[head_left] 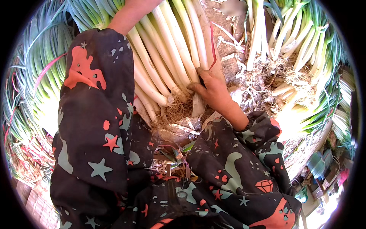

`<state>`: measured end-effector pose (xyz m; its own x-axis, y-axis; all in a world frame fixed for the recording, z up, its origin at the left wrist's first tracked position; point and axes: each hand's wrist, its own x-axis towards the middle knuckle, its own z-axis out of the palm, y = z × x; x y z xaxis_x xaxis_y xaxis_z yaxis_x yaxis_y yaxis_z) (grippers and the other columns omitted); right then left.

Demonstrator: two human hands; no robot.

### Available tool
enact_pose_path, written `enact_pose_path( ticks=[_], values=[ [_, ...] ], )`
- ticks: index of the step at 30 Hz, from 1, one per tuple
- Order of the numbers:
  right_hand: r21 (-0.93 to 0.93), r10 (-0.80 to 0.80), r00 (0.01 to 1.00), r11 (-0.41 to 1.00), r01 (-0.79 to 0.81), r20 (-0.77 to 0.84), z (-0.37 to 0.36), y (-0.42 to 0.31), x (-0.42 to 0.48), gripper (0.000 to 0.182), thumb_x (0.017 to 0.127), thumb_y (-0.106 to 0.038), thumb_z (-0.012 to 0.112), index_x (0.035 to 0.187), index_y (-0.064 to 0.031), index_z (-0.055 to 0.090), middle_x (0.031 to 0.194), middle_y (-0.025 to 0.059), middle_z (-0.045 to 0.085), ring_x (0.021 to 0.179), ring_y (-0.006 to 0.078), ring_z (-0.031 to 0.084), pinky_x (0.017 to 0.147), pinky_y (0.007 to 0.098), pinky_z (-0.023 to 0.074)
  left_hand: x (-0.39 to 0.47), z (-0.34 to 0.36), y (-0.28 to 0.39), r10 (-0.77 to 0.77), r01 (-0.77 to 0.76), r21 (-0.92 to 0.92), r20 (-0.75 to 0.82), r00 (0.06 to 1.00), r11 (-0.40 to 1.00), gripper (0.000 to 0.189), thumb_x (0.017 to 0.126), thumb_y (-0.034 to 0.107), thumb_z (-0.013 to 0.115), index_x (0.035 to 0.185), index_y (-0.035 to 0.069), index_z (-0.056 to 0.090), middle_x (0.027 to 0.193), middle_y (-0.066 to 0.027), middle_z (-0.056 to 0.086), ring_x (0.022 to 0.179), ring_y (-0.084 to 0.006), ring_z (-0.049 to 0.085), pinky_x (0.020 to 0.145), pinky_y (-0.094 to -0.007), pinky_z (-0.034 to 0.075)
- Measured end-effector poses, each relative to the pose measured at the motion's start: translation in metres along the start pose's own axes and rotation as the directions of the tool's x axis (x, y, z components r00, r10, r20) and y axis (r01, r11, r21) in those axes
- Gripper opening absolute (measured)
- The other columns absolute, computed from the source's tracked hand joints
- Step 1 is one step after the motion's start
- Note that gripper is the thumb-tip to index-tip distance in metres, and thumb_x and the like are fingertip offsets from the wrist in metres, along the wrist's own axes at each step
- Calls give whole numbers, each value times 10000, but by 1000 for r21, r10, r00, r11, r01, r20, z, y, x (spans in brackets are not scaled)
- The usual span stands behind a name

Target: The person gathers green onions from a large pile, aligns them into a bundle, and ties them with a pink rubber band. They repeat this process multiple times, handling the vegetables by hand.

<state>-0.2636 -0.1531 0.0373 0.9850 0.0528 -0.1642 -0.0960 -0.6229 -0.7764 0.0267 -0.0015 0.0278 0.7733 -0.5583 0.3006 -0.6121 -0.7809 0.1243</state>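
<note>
A bundle of long green onions (171,51) lies before me, white shanks towards me and green tops at the upper left. Its tangled roots (180,110) hang near my knees. My right hand (211,88) is at the bundle's right edge, just above the roots, with thumb and fingers closed around the lower end of a shank. My left forearm (130,15) reaches across the upper part of the bundle and leaves the picture at the top; the left hand itself is out of view. A thin red strip (213,47) lies beside the bundle's right side.
More green onions (47,74) are heaped at the left, some with pink ties (48,67). Another pile of onions (303,43) with roots lies at the right. Dry skins (253,100) litter the soil (228,31). Assorted objects (320,169) sit at the lower right.
</note>
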Motion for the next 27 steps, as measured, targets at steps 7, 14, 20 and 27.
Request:
enact_pose_path(
  ticks=[7, 14, 20, 27],
  values=[
    [117, -37, 992, 993, 23, 122, 13, -5, -15, 281, 812, -164, 635, 1012, 28, 589, 856, 193, 624, 808, 334, 615, 837, 415, 455, -41, -15, -45, 326, -341, 449, 113, 939, 826, 372, 889, 322, 503, 1260, 289, 491, 1395, -28, 405, 1291, -399, 319, 1009, -572, 306],
    [-123, 77, 988, 991, -60, 136, -15, -11, -11, 431, 863, -237, 579, 1153, 74, 511, 1056, 224, 572, 1002, 342, 558, 854, 440, 459, -20, 16, -9, -3, 10, 135, -57, 998, 991, 415, 885, 354, 517, 1289, 277, 466, 1446, -21, 319, 1318, -429, 261, 1043, -537, 264],
    [-32, 82, 770, 991, -131, -633, -126, 45, -9, 372, 748, -102, 693, 1102, -28, 606, 909, 147, 635, 780, 281, 632, 692, 371, 531, -23, -7, -23, 23, -6, 255, -63, 998, 967, 386, 879, 321, 537, 1256, 252, 489, 1436, -21, 328, 1305, -441, 271, 1038, -531, 288],
    [-30, 319, 188, 441, -897, -929, -319, 209, -43, 654, 747, -313, 679, 1237, 60, 455, 1244, 266, 488, 1227, 360, 395, 1015, 491, 311, -12, 9, -1, 15, -10, 187, -25, 1000, 982, 397, 871, 300, 554, 1259, 246, 487, 1440, -29, 321, 1318, -427, 254, 1051, -514, 275]
  ],
)
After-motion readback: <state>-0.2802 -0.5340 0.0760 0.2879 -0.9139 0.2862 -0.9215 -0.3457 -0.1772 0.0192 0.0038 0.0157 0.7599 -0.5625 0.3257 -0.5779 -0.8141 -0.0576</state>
